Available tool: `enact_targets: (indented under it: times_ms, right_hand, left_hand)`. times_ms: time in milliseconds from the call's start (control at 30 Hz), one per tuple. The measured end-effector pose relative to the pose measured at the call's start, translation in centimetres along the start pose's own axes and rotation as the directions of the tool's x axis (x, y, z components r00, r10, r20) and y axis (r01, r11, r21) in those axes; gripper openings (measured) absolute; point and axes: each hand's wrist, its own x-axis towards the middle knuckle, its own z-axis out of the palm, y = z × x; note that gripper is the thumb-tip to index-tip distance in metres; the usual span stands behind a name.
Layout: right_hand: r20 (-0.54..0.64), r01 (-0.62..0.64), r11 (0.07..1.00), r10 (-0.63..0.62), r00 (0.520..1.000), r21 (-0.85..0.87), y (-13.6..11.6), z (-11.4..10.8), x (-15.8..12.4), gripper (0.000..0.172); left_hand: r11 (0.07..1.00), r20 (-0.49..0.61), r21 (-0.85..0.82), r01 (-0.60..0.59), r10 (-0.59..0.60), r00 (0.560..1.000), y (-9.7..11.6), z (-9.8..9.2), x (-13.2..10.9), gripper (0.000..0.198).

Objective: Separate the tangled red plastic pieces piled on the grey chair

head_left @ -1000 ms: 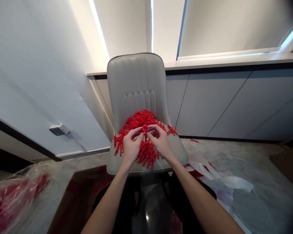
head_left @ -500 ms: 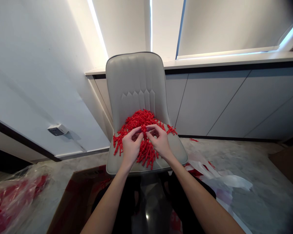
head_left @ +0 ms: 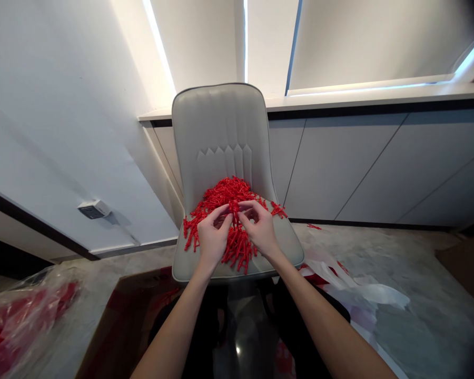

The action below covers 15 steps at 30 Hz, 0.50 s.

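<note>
A heap of several small red plastic pieces point(head_left: 221, 197) lies on the seat of a pale grey padded chair point(head_left: 221, 137). My left hand point(head_left: 211, 237) and my right hand point(head_left: 260, 229) meet above the heap, fingertips pinched together on one small red piece point(head_left: 234, 208) held between them. Both hands hover just over the front of the pile.
A brown cardboard box point(head_left: 118, 316) stands open below the chair's front. A clear plastic bag with red contents point(head_left: 19, 316) lies at the lower left. Crumpled plastic sheeting point(head_left: 359, 289) lies on the floor at the right. White cabinets point(head_left: 379, 168) run behind. One stray red piece point(head_left: 313, 227) rests on the floor.
Both hands have stayed above the heap, fingers shifting slightly on the small red piece. The view has barely moved.
</note>
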Motion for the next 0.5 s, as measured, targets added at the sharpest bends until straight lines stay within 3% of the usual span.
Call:
enact_targets:
  times_ms: [500]
  right_hand:
    - [0.007, -0.001, 1.000, 0.001, 1.000, -0.018, 0.09, -0.08, 0.11, 0.016]
  left_hand:
    - [1.000, 0.018, -0.009, -0.018, 0.018, 1.000, -0.06, -0.03, -0.14, 0.031]
